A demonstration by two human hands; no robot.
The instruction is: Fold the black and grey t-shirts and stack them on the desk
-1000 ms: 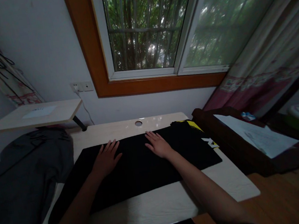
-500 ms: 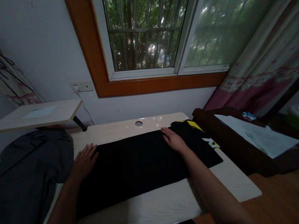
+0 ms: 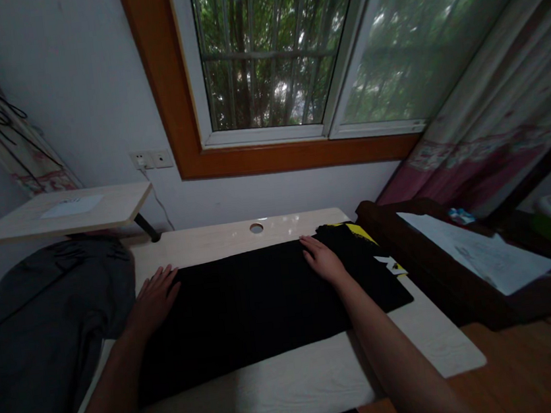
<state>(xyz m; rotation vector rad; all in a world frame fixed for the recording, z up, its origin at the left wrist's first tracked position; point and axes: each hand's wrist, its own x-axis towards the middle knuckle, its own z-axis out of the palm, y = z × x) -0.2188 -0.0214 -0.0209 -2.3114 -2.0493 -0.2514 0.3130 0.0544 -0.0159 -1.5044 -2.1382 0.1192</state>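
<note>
"Left hand (image 3: 153, 297) and right hand (image 3: 324, 262): gripping anything?"

"No. They lie well apart, palms down, fingers long and unclenched, each thumb a little out. Both touch the black cloth (image 3: 247, 309) near its far edge, the left at its left end, the right towards its right end."

"Where's the cloth itself?"

"Spread lengthwise over the desk (image 3: 286, 391). Where it stops behind the left arm (image 3: 110, 379), I cannot tell."

"If smoothing is the step, how is it done well?"

"Light, even pressure, I'd judge, palms flat and drawn outward, so the far edge comes straight without pulling the cloth askew."

"What's around it?"

"Something yellow (image 3: 360, 231) and a white piece (image 3: 394, 266) at its right end; grey fabric (image 3: 54, 318) to its left; well beyond its right end, a sheet of paper (image 3: 479, 249)."
</note>
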